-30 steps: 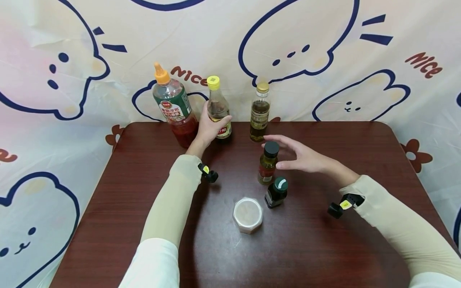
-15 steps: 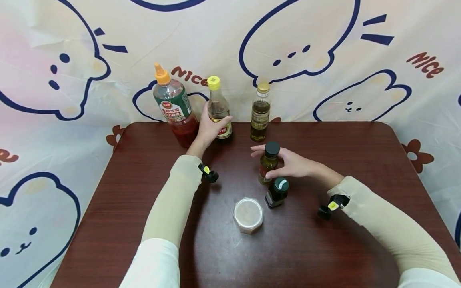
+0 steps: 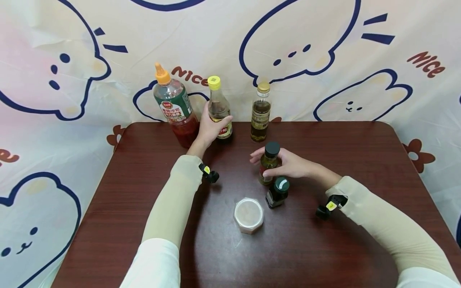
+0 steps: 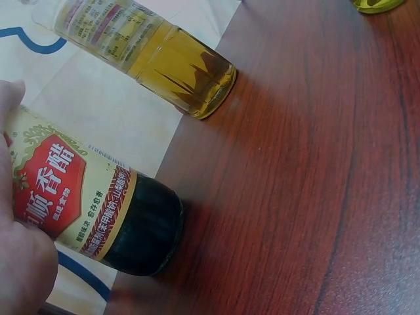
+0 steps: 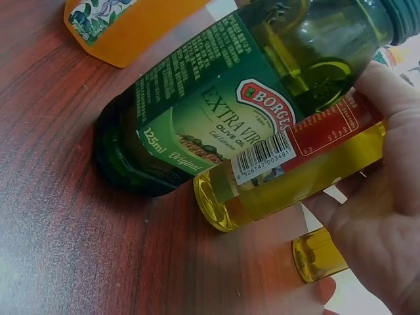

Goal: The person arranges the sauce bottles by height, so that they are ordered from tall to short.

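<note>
vinegar bottle (image 3: 219, 107) gripped by left hand (image 3: 210, 127); red-labelled bottle (image 3: 268, 163) encircled by right hand (image 3: 292, 165), finger pressure unclear; adjacent olive-oil bottle (image 3: 276, 197) should not be knocked.

Head view: L hand (image 3: 209, 126) is covering part of yellow-capped btl (image 3: 220, 107), most fingers hiding behind it; R hand (image 3: 291, 165) is keeping some finger length out of sight behind black-capped btl (image 3: 269, 162). Bottom edge is cutting off counter (image 3: 309, 244) & both sleeves (image 3: 153, 262); fine print on orange-capped btl (image 3: 175, 110) is looking too small to read. L wrist cam: L edge is cropping yellow-capped btl's neck — top edge is clipping gold-capped btl (image 4: 187, 72). R wrist cam: green btl (image 5: 210, 108) is hiding part of black-capped btl — top edge is clipping orange jar (image 5: 121, 39).
</note>
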Tool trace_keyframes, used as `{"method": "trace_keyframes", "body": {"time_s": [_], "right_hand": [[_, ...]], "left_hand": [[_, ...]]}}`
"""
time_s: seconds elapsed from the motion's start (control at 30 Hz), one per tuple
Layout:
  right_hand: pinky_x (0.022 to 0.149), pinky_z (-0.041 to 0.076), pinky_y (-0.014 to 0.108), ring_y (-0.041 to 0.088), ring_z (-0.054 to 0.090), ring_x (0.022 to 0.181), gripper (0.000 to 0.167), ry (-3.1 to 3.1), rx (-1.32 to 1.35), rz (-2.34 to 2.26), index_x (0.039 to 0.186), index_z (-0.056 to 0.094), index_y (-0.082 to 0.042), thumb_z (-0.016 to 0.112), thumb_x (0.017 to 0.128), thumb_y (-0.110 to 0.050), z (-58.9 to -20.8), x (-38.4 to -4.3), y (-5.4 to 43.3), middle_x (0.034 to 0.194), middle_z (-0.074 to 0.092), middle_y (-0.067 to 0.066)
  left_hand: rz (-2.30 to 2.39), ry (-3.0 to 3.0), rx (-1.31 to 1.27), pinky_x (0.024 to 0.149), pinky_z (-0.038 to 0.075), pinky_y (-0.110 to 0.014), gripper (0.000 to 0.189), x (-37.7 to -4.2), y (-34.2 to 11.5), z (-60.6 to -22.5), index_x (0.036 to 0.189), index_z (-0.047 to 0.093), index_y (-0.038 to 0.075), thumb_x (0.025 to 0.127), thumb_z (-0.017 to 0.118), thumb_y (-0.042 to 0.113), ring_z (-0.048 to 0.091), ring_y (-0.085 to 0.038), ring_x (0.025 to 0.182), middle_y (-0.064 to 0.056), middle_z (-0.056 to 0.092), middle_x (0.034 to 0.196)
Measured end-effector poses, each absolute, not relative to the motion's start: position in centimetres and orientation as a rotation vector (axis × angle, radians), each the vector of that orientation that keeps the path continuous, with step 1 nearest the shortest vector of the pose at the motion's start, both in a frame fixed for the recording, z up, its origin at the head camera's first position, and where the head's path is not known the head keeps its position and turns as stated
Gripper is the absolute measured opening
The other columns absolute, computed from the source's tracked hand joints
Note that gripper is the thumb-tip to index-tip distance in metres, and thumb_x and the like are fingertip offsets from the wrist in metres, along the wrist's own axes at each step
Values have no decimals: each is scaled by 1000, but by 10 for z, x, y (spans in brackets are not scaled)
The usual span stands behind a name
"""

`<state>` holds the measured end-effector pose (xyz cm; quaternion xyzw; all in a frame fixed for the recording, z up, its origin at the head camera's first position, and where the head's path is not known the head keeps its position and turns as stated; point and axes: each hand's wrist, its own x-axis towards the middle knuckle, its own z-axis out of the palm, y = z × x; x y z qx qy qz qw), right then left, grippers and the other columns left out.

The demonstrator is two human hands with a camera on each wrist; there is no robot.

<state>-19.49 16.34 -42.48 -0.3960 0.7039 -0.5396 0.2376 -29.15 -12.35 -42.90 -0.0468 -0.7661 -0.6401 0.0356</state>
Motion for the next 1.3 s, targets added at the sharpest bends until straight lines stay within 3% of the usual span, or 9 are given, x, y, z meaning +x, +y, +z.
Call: {"method": "trace_keyframes", "body": {"time_s": [0.3, 0.8, 1.1, 1.3], "right_hand": [[108, 44, 32, 23, 58, 123, 42, 2033, -1083, -1463, 130, 62, -6, 75, 91, -2, -426, -192, 162, 127, 66, 13], [105, 46, 32, 22, 62, 117, 37, 2139, -1097, -1480, 128, 61, -2, 74, 92, -3, -414, -193, 171, 121, 68, 6], [96, 52, 28, 23, 63, 113, 34, 2242, -1035, -1550, 127, 59, 1, 70, 95, 0, -400, -203, 187, 118, 68, 11], [97, 51, 28, 24, 64, 112, 34, 2309, -945, -1564, 129, 56, -1, 68, 97, -3, -395, -212, 199, 118, 67, 13]], "left_hand": [[-1942, -2328, -171, 113, 39, -41, 77, -291, -123, -431, 150, 35, 13, 88, 81, 20, 49, -25, 132, -11, 50, 145], [-1969, -2331, -166, 115, 37, -41, 80, -291, -123, -431, 153, 33, 15, 89, 80, 21, 47, -25, 134, -11, 48, 147], [-1956, -2321, -181, 114, 38, -41, 75, -291, -122, -431, 150, 35, 12, 89, 80, 17, 48, -25, 133, -12, 48, 145], [-1950, -2340, -174, 114, 38, -41, 78, -290, -123, -430, 151, 34, 14, 89, 80, 20, 47, -24, 133, -11, 47, 147]]}}
